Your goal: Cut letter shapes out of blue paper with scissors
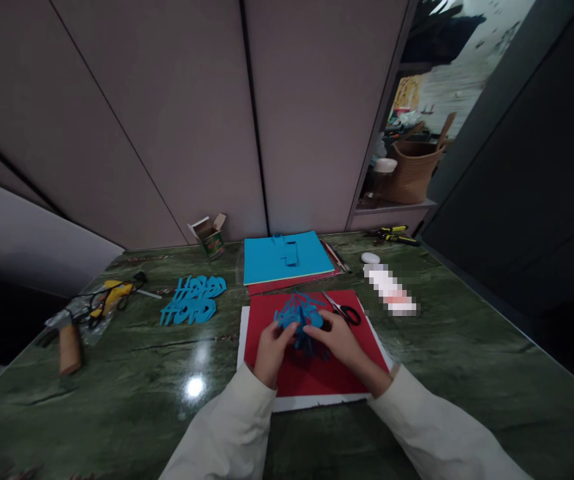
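Between my two hands is a blue paper cutout (301, 312) with thin strips and rounded parts, folded or bent in the middle. My left hand (275, 343) pinches its left side, thumb and fingers closed. On its right side, my right hand (339, 337) is closed on the same cutout. Below them lies a red sheet (287, 380) on top of a white sheet (317, 403). Scissors (349, 314) with black handles rest on the red sheet, just beyond my right hand, blades pointing away to the left. The cutout's exact shape is partly hidden by my fingers.
Blue letter-like cutouts (194, 300) lie to the left. Behind are stacked blue sheets (267, 263), pencils (337, 257) and a small open box (210, 239). A glue gun (111, 297) and a wooden handle (69, 350) sit far left; yellow-black pliers (397, 236) lie back right.
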`<state>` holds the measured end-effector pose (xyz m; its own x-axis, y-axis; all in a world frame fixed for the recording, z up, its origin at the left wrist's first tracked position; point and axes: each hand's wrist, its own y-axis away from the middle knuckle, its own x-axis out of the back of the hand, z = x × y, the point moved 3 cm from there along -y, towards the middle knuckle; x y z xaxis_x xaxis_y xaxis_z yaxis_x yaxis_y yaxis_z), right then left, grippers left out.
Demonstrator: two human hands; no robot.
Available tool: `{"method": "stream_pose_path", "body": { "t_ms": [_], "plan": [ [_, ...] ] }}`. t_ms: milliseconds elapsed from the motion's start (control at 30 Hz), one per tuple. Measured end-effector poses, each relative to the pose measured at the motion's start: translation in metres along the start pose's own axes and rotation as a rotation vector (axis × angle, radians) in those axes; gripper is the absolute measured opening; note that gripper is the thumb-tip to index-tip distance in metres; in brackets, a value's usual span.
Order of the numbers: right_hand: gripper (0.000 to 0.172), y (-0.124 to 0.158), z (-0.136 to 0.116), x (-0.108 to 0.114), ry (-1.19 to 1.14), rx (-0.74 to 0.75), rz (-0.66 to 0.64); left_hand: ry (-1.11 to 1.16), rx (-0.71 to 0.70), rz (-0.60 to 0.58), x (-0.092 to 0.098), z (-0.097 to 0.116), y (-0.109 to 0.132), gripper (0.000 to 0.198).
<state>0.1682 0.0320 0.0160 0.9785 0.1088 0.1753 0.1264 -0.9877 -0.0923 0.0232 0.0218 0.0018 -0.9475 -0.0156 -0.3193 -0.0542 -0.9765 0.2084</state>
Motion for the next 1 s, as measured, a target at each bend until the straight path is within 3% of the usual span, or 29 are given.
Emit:
{"method": "stream_pose_path", "body": {
  "t_ms": [200, 400, 567, 767, 1000],
  "plan": [
    [0.023, -0.002, 0.002, 0.007, -0.353, -0.089, 0.088, 0.131, -0.046, 0.1, 0.006, 0.006, -0.003, 0.029],
    [0.024, -0.001, -0.003, 0.002, -0.696, -0.225, -0.007, 0.233, 0.011, 0.11, 0.006, 0.006, -0.003, 0.028],
    [0.025, -0.002, 0.004, 0.004, -0.786, -0.313, 0.005, 0.314, 0.091, 0.057, 0.003, 0.007, -0.003, 0.029],
    [0.021, -0.002, 0.013, 0.008, -0.775, -0.411, -0.066, 0.264, 0.276, -0.124, 0.0, 0.004, 0.0, 0.035],
    [0.017, 0.006, -0.003, 0.018, -0.776, -0.375, -0.171, 0.318, 0.251, -0.173, 0.004, 0.012, 0.005, 0.039]
  ]
}}
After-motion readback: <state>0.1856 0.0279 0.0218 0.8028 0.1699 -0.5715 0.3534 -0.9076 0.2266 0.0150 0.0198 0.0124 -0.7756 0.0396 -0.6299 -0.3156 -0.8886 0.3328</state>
